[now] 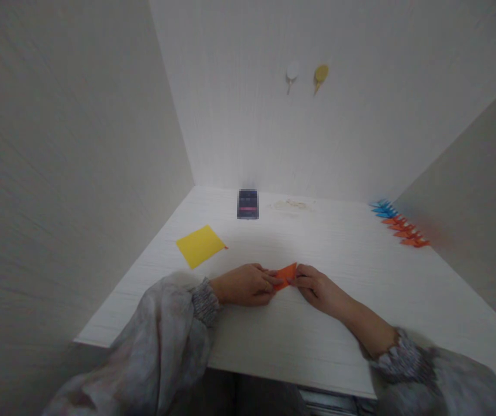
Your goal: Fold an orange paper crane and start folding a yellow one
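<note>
An orange sheet of folded paper (285, 275) lies between my two hands near the middle of the white table. My left hand (251, 285) presses on its left part with the fingers, hiding some of it. The thumb and fingers of my right hand (314, 283) pinch its right edge. To the left of my hands lies a yellow sheet of paper (202, 247), with a small orange corner showing at its right tip.
A blurred dark object (248, 204) rests by the back wall. Blue folded paper figures (384, 208) and orange folded paper figures (405, 231) line the right side of the table (339, 346). A white hook (292, 71) and a yellow hook (321, 74) are on the back wall.
</note>
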`<state>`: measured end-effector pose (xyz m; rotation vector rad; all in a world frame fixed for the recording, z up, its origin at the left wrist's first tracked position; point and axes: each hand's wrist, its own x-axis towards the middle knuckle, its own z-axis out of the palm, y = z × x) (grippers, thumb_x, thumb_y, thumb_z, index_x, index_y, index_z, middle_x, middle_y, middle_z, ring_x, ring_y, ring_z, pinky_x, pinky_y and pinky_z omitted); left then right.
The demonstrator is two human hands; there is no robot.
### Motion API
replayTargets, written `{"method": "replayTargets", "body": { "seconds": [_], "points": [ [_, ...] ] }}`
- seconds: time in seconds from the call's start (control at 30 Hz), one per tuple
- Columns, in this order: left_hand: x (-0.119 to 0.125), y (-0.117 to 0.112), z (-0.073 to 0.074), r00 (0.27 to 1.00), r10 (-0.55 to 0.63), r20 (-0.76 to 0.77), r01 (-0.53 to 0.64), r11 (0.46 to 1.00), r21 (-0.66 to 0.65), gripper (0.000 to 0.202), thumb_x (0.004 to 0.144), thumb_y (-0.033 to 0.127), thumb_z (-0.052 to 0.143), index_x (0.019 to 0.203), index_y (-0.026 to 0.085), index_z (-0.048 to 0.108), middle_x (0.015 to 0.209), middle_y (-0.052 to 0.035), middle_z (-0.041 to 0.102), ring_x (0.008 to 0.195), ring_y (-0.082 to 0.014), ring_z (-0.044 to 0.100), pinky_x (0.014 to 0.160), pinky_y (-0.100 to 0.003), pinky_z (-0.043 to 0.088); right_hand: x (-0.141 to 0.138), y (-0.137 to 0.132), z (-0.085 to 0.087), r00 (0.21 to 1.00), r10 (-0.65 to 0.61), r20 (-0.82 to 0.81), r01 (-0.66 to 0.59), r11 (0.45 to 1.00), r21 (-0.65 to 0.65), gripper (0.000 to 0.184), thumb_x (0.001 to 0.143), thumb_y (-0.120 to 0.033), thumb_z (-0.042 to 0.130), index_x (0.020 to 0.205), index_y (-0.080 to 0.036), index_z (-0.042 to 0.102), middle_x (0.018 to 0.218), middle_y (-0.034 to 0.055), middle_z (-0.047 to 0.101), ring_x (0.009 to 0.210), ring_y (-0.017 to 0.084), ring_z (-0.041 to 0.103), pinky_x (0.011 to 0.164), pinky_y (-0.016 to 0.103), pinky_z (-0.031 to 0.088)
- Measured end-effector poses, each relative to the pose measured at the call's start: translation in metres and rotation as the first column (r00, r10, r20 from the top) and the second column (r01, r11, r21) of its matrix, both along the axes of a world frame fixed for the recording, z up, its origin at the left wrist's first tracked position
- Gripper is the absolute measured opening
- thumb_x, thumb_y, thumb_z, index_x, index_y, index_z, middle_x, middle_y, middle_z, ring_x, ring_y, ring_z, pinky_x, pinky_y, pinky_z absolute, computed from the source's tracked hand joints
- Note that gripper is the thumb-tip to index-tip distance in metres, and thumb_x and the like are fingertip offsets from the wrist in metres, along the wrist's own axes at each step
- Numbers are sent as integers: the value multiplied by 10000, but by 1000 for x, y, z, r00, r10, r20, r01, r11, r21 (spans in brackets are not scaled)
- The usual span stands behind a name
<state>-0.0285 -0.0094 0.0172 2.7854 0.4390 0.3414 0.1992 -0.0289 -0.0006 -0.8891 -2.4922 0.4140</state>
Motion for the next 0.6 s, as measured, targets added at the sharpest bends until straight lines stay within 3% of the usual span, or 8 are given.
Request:
{"method": "replayTargets", "body": {
  "seconds": [0.1,0.27,0.37,0.6],
  "points": [
    [-2,2,-2,999,-40,-12,40,999,-3,187,805,196,406,716,181,570,1177,8,526,1087,-153,468,870,-274,334,0,-1,0,1000,-8,3,7,1000,11,279,854,-171,347,939,-185,612,846,76,531,803,165,493,720,302,417],
    [0,1,-1,999,33,17,-33,999,-6,211,840,227,359,896,189,558,1111,-4,575,1020,-128,516,851,-259,349,-1,-2,3,1000,3,27,-3,1000,6,267,848,-157,353,915,-181,610,860,75,540,808,169,494,721,308,408],
    [6,-4,0,994,104,13,-105,991,82,272,860,273,312,1023,205,519,1159,-17,540,902,-123,567,795,-278,370,-1,-1,3,999,-2,54,1,1000,7,258,834,-137,365,908,-179,609,876,74,546,819,172,492,730,316,397],
    [12,-9,-5,999,42,-33,-30,951,307,319,839,295,349,1106,179,481,1182,-34,519,1057,-151,476,794,-308,355,-1,-1,1,989,-53,138,50,998,31,267,823,-142,376,922,-194,619,838,62,549,768,163,493,709,314,390]
  ]
}}
